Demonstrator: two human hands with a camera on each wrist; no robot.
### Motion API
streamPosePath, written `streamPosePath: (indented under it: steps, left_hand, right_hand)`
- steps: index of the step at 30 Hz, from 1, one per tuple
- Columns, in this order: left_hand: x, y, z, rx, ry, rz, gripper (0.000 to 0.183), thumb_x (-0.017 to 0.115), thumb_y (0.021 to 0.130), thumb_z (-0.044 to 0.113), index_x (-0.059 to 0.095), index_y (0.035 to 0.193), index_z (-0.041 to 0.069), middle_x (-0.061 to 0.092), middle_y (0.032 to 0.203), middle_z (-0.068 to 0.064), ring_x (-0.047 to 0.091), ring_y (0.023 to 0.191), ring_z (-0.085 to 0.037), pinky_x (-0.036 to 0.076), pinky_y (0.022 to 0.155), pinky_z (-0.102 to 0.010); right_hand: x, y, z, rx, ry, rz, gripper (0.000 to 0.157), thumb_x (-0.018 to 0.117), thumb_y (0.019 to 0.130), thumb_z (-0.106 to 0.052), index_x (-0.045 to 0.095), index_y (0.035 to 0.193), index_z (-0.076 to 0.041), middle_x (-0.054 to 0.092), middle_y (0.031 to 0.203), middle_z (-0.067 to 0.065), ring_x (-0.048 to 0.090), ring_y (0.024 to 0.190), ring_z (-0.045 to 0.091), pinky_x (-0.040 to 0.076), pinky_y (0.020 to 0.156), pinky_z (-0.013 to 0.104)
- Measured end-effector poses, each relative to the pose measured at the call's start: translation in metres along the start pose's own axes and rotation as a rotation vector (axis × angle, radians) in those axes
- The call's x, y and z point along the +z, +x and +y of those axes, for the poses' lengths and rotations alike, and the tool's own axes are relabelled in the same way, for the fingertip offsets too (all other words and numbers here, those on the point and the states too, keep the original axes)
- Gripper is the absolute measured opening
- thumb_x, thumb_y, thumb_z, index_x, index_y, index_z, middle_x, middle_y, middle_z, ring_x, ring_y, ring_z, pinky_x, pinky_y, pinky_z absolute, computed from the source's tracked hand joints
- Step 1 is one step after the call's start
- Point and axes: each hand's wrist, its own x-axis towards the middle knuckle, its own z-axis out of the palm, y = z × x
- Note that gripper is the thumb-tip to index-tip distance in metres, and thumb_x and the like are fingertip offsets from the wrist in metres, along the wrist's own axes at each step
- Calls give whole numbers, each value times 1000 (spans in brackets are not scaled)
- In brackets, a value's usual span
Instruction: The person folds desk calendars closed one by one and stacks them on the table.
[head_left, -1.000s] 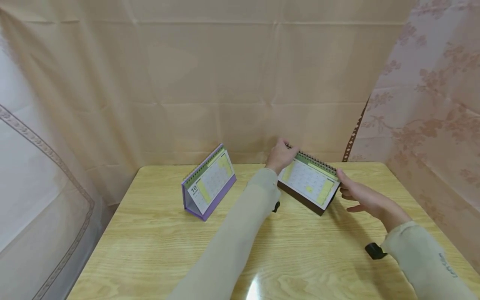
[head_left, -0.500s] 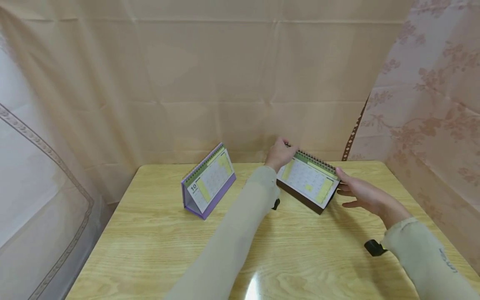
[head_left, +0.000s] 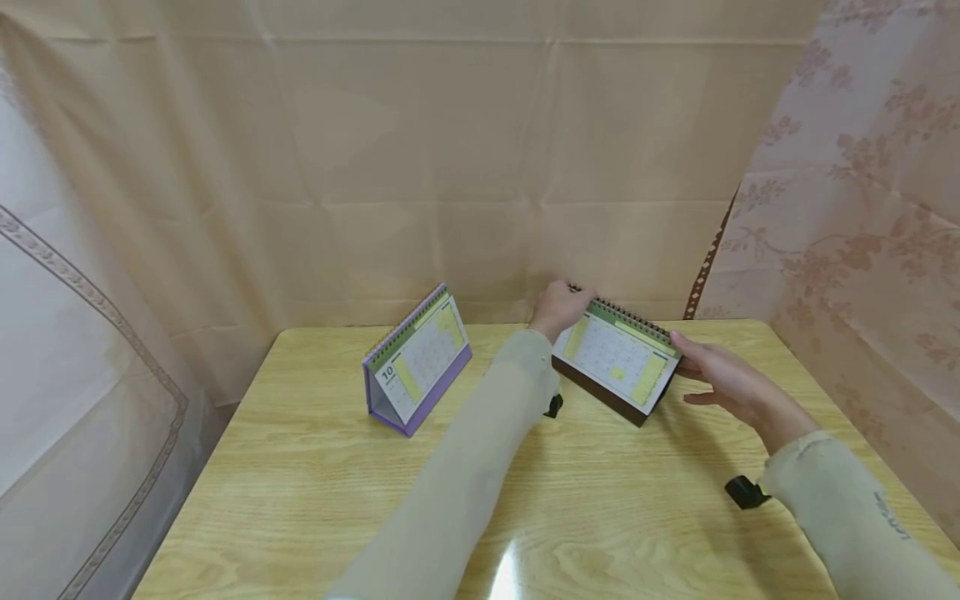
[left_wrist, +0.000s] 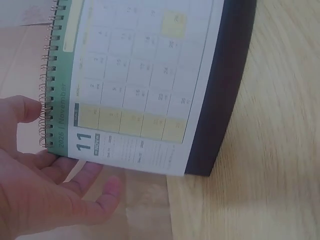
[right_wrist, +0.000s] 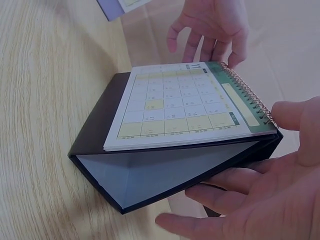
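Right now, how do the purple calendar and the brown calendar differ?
The purple calendar shows 10; the brown calendar shows 11. The purple calendar stands untouched; the left hand and right hand hold the brown calendar. In the head view, purple faces rightward, brown leftward. Both are spiral-bound.

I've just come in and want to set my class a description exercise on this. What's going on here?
A person has both hands at the top corners of a dark desk calendar, which shows November. The left hand pinches one end by the spiral binding; the right hand holds the other, thumb in front and fingers behind. A purple desk calendar, showing 10, stands untouched to the left on the wooden table.
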Motion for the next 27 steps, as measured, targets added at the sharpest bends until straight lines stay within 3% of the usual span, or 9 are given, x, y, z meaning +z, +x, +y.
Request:
streamPosePath:
  steps: [6, 12, 24, 27]
  left_hand:
    - [2, 1, 0, -38, -11, -3, 60, 61, 98, 42, 52, 147, 8, 56, 143, -8, 54, 127, -25, 45, 106, -40]
    - [-1, 4, 1, -48, -4, -18, 61, 61, 97, 41, 51, 148, 10, 55, 146, -7, 53, 128, -23, 42, 109, -38]
    - [-2, 0, 1, -30, -21, 2, 54, 61, 97, 39, 57, 142, 10, 60, 137, -5, 57, 120, -20, 45, 105, -36]
    - [-1, 1, 1, -34, -33, 6, 52, 62, 98, 40, 58, 141, 11, 62, 134, -4, 58, 115, -19, 46, 103, -36]
  right_hand:
    - [-2, 2, 1, 11, -29, 15, 96, 31, 104, -64, -6, 158, 5, -2, 162, 34, 5, 147, 55, 25, 104, 79]
    - [1, 1, -3, -13, 43, 60, 97, 39, 105, -59, -6, 156, 11, 0, 163, 33, 1, 148, 53, 17, 105, 81]
    - [4, 4, -4, -56, 113, 109, 92, 45, 104, -56, 6, 158, 8, 9, 164, 29, 6, 150, 48, 11, 111, 75]
    - [5, 4, -4, -74, 122, 127, 89, 46, 105, -53, 11, 158, 9, 20, 161, 29, 13, 150, 45, 13, 112, 74]
